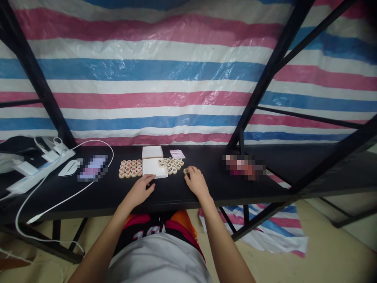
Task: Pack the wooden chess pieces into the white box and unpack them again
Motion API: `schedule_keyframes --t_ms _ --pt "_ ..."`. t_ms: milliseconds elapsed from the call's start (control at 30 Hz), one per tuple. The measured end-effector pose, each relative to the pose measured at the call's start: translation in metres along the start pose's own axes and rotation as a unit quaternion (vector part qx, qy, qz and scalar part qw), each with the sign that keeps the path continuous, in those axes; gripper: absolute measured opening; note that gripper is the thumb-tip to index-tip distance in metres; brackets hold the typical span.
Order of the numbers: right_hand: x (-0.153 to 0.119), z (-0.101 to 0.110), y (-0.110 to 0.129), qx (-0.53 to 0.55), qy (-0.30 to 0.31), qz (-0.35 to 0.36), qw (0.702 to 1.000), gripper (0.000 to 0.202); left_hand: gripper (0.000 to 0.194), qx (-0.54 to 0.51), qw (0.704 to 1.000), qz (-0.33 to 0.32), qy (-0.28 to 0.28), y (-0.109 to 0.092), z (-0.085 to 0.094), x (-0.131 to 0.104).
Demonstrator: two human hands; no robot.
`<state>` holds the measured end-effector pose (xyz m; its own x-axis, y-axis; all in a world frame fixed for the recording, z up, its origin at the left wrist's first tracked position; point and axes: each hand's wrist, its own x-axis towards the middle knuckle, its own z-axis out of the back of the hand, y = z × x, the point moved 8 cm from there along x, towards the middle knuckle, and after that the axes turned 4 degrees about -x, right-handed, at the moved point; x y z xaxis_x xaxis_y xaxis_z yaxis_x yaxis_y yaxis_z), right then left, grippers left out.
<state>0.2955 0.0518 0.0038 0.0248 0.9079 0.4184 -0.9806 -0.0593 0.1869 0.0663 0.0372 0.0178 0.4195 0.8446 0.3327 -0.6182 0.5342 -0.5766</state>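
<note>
An open white box (149, 169) lies on the black table, its lid (152, 152) folded back behind it. Two or so black-marked pieces (160, 162) sit inside at the right. Left of the box, Chinese chess pieces with red characters (130, 168) stand in tidy rows. On its right are black-marked Chinese chess pieces (174, 165) in a loose cluster. My left hand (141, 190) rests by the front edge of the box, fingers apart, holding nothing. A single Chinese chess piece (185, 171) is under the fingertips of my right hand (195, 181), which are closed on it.
A small pink-and-white card (176, 153) lies behind the cluster. Further left are a blurred phone-like object (93, 168), a white flat device (70, 168), a power strip (38, 173) and white cables. A blurred reddish thing (244, 167) lies at right, near black metal frame bars (259, 86).
</note>
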Motion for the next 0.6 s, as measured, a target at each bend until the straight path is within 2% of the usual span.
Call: schedule_keyframes --t_ms 200,600 --pt "-0.001 -0.0002 0.0005 0.008 0.005 0.006 1.0 0.009 0.038 -0.002 1.0 0.004 0.001 0.0013 -0.0003 0.0003" --pt "-0.0005 -0.0008 -0.0006 0.025 0.0 0.007 1.0 0.009 0.04 -0.004 0.999 0.032 0.01 0.0081 -0.0039 -0.0019"
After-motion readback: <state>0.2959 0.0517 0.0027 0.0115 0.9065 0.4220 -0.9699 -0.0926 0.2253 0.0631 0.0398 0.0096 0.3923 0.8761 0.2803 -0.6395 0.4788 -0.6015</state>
